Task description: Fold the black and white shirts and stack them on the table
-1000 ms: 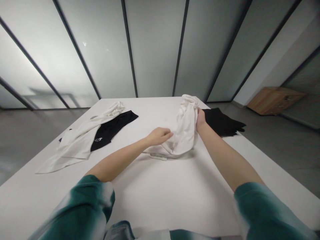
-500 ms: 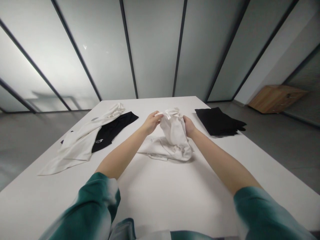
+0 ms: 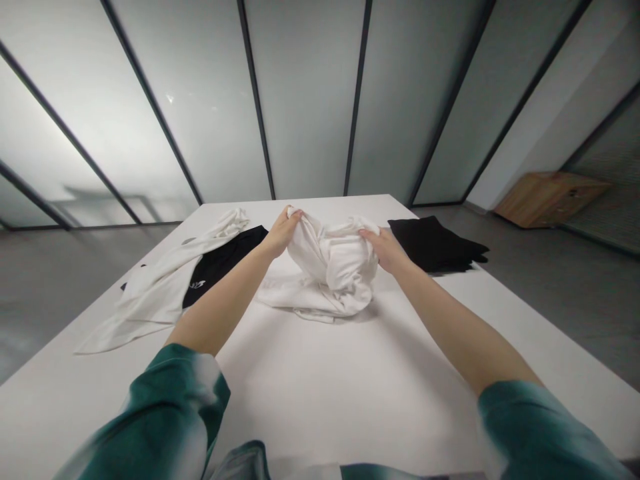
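Observation:
A crumpled white garment (image 3: 333,267) is stretched between my two hands above the middle of the white table (image 3: 350,387). My left hand (image 3: 283,231) grips its upper left edge, the fingers closed on the cloth. On the other side my right hand (image 3: 384,248) pinches the upper right part. The lower folds of the garment rest on the tabletop, bunched up. What kind of garment it is, I cannot make out from the folds.
To the left lie a loose white garment (image 3: 155,293) and a black garment (image 3: 213,267) with a small white print, partly overlapping. A stack of folded black cloth (image 3: 435,243) sits at the right edge. Beyond the table, a wooden cabinet (image 3: 550,199) stands on the floor.
My hands have moved apart, the left one mostly to the left and up. Between them the white garment has spread wider.

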A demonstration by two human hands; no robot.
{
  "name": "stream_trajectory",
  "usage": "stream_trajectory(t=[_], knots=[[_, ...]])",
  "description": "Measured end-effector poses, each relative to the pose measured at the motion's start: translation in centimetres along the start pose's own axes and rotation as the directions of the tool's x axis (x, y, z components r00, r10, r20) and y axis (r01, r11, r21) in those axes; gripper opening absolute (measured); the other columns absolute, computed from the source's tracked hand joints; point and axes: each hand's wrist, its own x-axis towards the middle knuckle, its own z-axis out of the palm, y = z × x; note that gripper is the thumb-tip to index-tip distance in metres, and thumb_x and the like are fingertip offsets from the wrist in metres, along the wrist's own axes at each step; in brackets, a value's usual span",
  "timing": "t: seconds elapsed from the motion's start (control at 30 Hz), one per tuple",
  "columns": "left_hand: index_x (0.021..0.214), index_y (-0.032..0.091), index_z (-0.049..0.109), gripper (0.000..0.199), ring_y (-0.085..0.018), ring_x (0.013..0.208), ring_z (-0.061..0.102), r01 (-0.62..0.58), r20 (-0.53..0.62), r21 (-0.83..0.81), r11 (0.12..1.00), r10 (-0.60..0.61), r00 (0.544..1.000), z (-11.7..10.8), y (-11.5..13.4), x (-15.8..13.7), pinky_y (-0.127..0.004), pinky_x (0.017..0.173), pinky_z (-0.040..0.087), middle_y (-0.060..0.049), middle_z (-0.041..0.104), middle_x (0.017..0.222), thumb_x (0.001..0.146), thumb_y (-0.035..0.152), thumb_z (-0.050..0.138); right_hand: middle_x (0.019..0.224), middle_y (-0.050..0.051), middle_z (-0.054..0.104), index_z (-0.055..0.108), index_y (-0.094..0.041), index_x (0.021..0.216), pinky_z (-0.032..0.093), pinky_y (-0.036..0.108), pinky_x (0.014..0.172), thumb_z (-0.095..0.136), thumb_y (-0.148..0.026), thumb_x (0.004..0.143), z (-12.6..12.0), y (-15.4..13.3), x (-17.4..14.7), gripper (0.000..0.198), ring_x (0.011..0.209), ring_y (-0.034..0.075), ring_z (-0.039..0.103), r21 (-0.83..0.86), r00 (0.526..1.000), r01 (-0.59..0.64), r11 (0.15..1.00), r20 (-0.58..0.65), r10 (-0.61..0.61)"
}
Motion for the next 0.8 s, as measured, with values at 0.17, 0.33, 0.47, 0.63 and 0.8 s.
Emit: stream_trajectory(t=[0.17, 0.33, 0.47, 0.63, 0.8], knots=[[0.098, 0.021, 0.053, 0.036, -0.021, 0.088, 0.06, -0.103, -0.011, 0.421, 0.901, 0.119, 0.993, -3.0, 1.3, 0.3, -0.032, 0.081, 0.047, -0.002, 0.06, 0.085, 0.086, 0.054, 0.061, 0.082, 0.003, 0.072, 0.067, -0.022, 0.088, 0.054, 0.035, 0.077, 0.069, -0.044, 0.076, -2.7, -1.3, 1.4, 0.025, 0.084, 0.023, 0.066, -0.143, 0.963, 0.201, 0.969, -0.156, -0.222], [0.104, 0.021, 0.062, 0.038, -0.033, 0.099, 0.062, -0.155, 0.138, 0.811, 0.564, 0.073, 0.988, -4.1, 3.0, 0.1, -0.038, 0.087, 0.046, -0.009, 0.067, 0.093, 0.074, 0.041, 0.073, 0.08, 0.002, 0.07, 0.07, -0.02, 0.085, 0.051, 0.035, 0.078, 0.062, -0.04, 0.079, -5.0, -3.4, 1.6, 0.022, 0.08, 0.022, 0.063, -0.466, 0.901, 0.348, 0.814, -0.076, -0.428], [0.086, 0.021, 0.07, 0.016, -0.035, 0.108, 0.062, -0.111, 0.113, 0.922, 0.371, 0.017, 0.993, -5.4, 2.7, 0.4, -0.039, 0.092, 0.046, -0.013, 0.07, 0.099, 0.08, 0.029, 0.058, 0.076, 0.003, 0.069, 0.072, -0.02, 0.085, 0.05, 0.036, 0.076, 0.059, -0.04, 0.082, -6.9, -4.4, 2.1, 0.024, 0.079, 0.024, 0.063, -0.639, 0.867, 0.362, 0.679, -0.037, -0.497], [0.079, 0.021, 0.075, 0.018, -0.034, 0.113, 0.063, -0.101, 0.125, 0.947, 0.305, -0.058, 0.99, -7.5, 1.5, 1.0, -0.038, 0.098, 0.045, -0.013, 0.072, 0.103, 0.074, 0.026, 0.059, 0.069, 0.005, 0.068, 0.068, -0.021, 0.062, 0.049, 0.034, 0.073, 0.07, -0.033, 0.074, -10.6, -3.5, 3.9, 0.017, 0.082, 0.026, 0.065, -0.841, 0.942, 0.219, 0.494, 0.051, -0.331], [0.054, 0.019, 0.065, 0.014, -0.032, 0.084, 0.069, 0.076, 0.17, 0.886, 0.458, -0.471, 0.866, -8.0, 1.3, 2.8, -0.039, 0.08, 0.05, -0.011, 0.068, 0.067, 0.065, 0.026, 0.07, 0.045, 0.002, 0.053, 0.056, -0.023, 0.047, 0.047, 0.033, 0.057, 0.084, -0.018, 0.06, -12.5, -2.1, 6.9, 0.031, 0.059, 0.022, 0.061, -0.872, 0.993, 0.003, 0.49, 0.06, 0.099]])
